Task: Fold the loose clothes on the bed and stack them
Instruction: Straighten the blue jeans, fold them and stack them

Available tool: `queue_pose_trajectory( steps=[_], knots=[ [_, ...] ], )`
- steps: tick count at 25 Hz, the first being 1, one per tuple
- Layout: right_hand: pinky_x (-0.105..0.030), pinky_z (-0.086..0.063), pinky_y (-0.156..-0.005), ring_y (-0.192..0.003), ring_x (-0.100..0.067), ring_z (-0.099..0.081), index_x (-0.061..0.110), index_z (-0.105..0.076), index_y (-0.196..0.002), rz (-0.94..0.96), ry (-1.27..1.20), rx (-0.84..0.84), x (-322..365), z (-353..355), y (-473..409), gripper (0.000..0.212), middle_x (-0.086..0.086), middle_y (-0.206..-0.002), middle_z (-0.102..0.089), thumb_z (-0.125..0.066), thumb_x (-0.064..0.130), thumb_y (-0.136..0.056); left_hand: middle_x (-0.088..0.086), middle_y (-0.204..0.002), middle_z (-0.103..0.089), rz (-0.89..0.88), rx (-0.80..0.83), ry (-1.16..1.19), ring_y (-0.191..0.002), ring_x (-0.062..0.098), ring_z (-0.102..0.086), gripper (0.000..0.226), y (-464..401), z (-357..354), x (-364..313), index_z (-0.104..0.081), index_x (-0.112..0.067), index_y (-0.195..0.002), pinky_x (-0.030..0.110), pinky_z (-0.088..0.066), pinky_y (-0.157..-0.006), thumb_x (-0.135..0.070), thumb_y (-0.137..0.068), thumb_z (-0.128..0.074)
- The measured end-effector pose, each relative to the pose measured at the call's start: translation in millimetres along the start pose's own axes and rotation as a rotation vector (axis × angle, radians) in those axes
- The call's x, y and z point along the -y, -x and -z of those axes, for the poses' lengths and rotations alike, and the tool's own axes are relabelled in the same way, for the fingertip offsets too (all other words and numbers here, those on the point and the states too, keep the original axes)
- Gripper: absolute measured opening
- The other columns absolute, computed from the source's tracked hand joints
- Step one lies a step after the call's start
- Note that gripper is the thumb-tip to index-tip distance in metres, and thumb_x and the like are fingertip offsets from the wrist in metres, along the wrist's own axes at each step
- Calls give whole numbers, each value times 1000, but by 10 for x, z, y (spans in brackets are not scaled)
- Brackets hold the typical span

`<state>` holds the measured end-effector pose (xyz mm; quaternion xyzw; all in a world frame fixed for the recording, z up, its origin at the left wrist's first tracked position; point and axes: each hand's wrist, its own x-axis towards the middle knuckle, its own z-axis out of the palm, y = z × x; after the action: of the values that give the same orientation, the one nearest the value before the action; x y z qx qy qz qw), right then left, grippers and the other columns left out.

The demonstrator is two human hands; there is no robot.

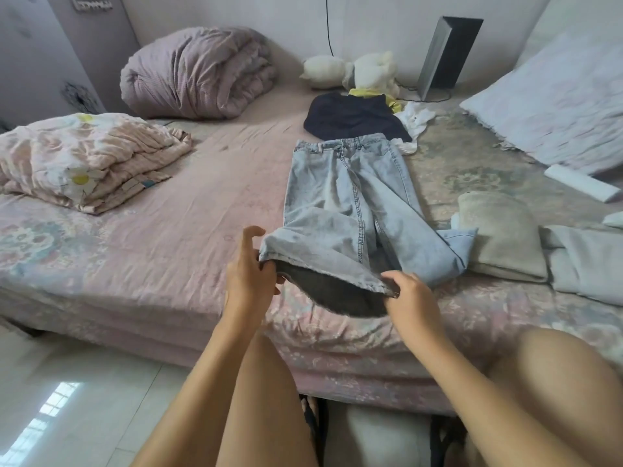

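Gripping the hem of one leg of the pale blue jeans, both hands are at the near edge of the bed. The left hand pinches the left corner of the hem with thumb and lower fingers, while its index and middle fingers stand curled above the cloth. The right hand pinches the right corner, fingers curled over the edge. Between the two hands the hem is lifted off the bed and hangs open, showing the dark inside of the leg.

The jeans lie front up along the bed, waistband at the far end, legs toward the person. The other leg lies flat to the right, its hem just beside a folded beige garment. A folded grey garment lies right of that, touching it.

Beyond the waistband a dark navy garment lies spread, touching the jeans. A white garment lies crumpled at its right side, and a yellow one at its far edge. White plush toys sit at the wall behind them.

On the left a folded floral quilt and a rolled mauve duvet rest on the bed. A pillow lies at the right.
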<state>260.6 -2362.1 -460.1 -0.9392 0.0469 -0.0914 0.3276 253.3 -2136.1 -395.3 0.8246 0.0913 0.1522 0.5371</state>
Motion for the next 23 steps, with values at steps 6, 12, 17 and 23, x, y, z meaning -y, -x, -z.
queue_pose_trajectory(
  steps=[6,12,17,23],
  knots=[
    [-24,-50,-55,-60,-14,-57,36,-60,-120,156,-168,197,256,701,410,62,3,-108,-62,-52,-11,-81,6,-106,-47,-180,-98,-378,-80,25,-53,39,354,409,-38,-65,-11,-95,31,-49,-67,19,-75,-50],
    [-11,-34,-50,-47,-2,-45,42,-67,-84,211,-230,271,312,1169,879,42,13,-73,-68,-60,1,-80,-3,-90,-59,-296,17,-439,-73,8,-55,34,993,849,-157,-73,-11,-85,0,-35,-67,18,-72,-59],
    [-11,-40,-67,-74,0,-55,42,-58,-79,312,40,274,296,1199,1277,35,13,-82,-62,-65,8,-79,-5,-97,-70,-382,271,-572,-89,13,-62,32,1316,881,21,-75,-17,-91,17,-45,-80,-6,-75,-49],
    [-20,-36,-54,-58,-4,-51,36,-45,-75,264,40,332,57,1133,1506,30,19,-70,-56,-62,14,-83,-12,-93,-73,-485,353,-574,-83,3,-66,47,1491,949,252,-78,-22,-90,11,-46,-72,-24,-67,-37]
  ],
)
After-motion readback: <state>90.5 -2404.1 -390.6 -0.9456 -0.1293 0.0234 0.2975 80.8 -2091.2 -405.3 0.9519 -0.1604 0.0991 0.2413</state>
